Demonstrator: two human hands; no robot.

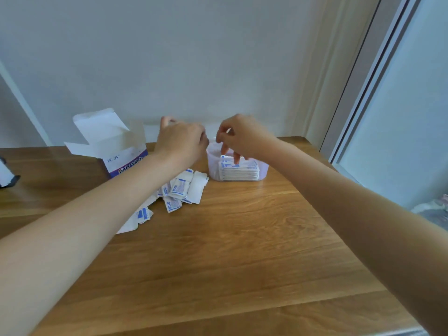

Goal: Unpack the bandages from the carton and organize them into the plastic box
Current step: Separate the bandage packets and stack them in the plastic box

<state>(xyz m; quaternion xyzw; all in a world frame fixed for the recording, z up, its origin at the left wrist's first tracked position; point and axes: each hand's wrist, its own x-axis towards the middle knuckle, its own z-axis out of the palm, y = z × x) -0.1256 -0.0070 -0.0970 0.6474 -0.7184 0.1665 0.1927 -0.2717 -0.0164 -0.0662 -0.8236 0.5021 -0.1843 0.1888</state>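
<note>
Above the wooden table [242, 251], the right hand [242, 137] is held over the plastic box [213, 163], fingers dipped onto the stacked bandages [238, 169]; the left hand [180, 141] is raised beside it, fingers curled, seemingly empty.

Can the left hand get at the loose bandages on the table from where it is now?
Probably yes: the left hand hovers just above the loose bandages, holding nothing visible, nothing between.

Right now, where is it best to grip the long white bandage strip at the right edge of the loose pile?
Probably its far end, coming from the right: the long white bandage strip lies flat on the table, its right edge exposed, its left edge against other bandages.
</note>
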